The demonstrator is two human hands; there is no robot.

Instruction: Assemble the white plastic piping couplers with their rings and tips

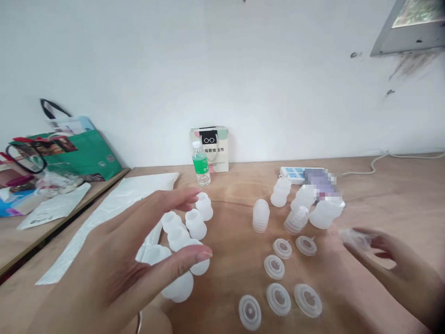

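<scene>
My left hand [139, 246] hovers at the left, thumb and fingers spread apart with nothing between them. Behind and below it stand several small white plastic bottles [196, 223] with open necks, partly hidden by the hand. At the right, my right hand [389, 260] pinches a translucent plastic piece [356, 239], blurred by motion, so its exact kind is unclear. Several flat round translucent lids [278, 299] lie between the hands. Beyond them stand a clear ribbed dome cap [260, 215], a tilted ribbed cap [296, 220] and several whitish wavy-sided bottles [325, 214].
A white plastic mailer bag [139, 185] lies at the left. Against the wall are a water bottle [201, 164] and a paper bag [220, 162]. A power strip [294, 175] sits behind the bottles, near a pixelated object [321, 183]. A green bag [86, 155] rests far left.
</scene>
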